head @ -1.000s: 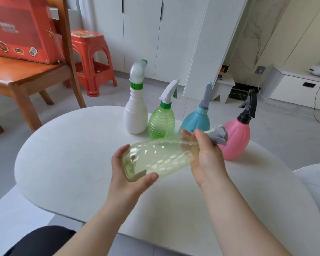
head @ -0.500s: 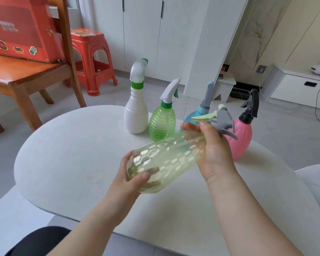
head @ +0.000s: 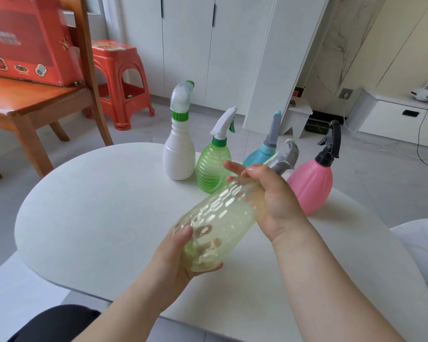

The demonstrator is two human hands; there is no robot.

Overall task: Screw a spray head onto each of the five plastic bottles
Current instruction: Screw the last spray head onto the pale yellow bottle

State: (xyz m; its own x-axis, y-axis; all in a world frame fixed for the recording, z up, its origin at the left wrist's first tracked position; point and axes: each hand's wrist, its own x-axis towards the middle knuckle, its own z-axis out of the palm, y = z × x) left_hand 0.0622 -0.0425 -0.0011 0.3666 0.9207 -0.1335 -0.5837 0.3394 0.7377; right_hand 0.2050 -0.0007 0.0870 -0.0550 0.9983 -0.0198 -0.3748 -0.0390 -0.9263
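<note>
We are cupping our left hand (head: 183,253) under the base of the pale yellow bottle (head: 220,218), thumb lying across its near side, forearm rising from the lower left. We are wrapping our right hand (head: 269,196) around the bottle's neck, palm turned toward us, index finger stretching out loose, forearm running in from the lower right.

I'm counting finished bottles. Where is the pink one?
In the head view the pink bottle stands on the white table at the right end of the row, just behind the right hand, with the blue bottle to its left.
</note>
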